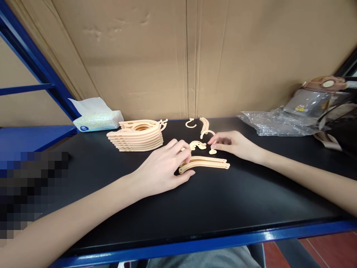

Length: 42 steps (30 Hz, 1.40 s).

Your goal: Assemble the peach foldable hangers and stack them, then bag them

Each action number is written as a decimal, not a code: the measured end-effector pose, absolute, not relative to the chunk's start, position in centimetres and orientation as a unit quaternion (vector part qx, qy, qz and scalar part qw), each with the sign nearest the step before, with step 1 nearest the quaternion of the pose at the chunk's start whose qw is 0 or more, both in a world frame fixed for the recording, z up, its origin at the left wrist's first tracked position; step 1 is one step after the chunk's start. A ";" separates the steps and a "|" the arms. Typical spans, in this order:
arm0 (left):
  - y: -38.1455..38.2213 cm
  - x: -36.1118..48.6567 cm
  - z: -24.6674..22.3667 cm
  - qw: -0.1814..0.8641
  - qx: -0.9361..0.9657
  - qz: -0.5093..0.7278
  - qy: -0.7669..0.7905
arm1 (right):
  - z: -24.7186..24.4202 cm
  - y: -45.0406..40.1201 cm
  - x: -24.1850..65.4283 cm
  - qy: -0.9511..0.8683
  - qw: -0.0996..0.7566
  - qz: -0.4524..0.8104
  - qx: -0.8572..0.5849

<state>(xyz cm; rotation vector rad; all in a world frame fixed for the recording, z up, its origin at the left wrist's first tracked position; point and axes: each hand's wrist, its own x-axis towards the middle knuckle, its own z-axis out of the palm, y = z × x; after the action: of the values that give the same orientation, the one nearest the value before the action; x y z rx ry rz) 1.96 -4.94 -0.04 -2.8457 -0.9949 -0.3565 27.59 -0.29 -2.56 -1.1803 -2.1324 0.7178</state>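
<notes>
My left hand is curled over the left end of two light-peach plastic hanger arms lying side by side on the black table. Its fingers touch them from above and the thumb lies along the near side; the palm side is hidden. My right hand pinches a small peach hanger hook just above the tabletop, partly covered by the fingers. Between the hands lies a curved peach hanger piece. Behind the right hand are another curved piece, more hanger arms and a loose hook.
A neat stack of peach folding hangers stands left of centre. Behind it is a tissue pack. Crumpled clear plastic, a drink bottle and a dark bag sit at the right. Cardboard walls the back.
</notes>
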 end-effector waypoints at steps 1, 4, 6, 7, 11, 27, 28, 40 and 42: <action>-5.0 2.0 -0.1 0.056 -0.938 -0.118 -0.320 | -2.6 -0.3 27.6 -0.805 0.292 0.264 -0.444; -5.1 2.1 -0.2 0.065 -0.944 -0.119 -0.300 | -2.7 -0.1 27.9 -0.819 0.277 0.248 -0.438; -5.2 2.2 -0.2 0.075 -0.946 -0.116 -0.292 | -2.8 0.0 28.0 -0.824 0.272 0.249 -0.430; -5.2 2.2 -0.1 0.079 -0.946 -0.117 -0.292 | -2.8 0.0 28.0 -0.824 0.272 0.255 -0.427; -4.9 1.8 0.4 0.009 -0.926 -0.162 -0.342 | -2.9 0.1 28.0 -0.805 0.288 0.293 -0.427; -3.3 0.4 1.0 -0.514 -0.663 -0.311 -0.447 | -2.7 -0.4 27.6 -0.835 0.261 0.225 -0.430; -3.2 0.5 1.0 -0.506 -0.668 -0.310 -0.449 | -2.7 -0.4 27.6 -0.837 0.259 0.220 -0.428; -4.4 2.0 -0.1 -0.249 -0.833 -0.234 -0.435 | -2.5 -0.9 27.1 -0.853 0.265 0.219 -0.392; -4.5 2.2 -0.1 -0.237 -0.838 -0.225 -0.437 | -2.4 -0.9 27.0 -0.852 0.261 0.224 -0.394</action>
<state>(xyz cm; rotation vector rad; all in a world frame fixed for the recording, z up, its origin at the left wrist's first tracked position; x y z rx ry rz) 2.19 -4.53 -0.14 -3.1236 -1.6293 -0.8372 26.99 -0.90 -2.44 -1.0661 -2.3072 0.6050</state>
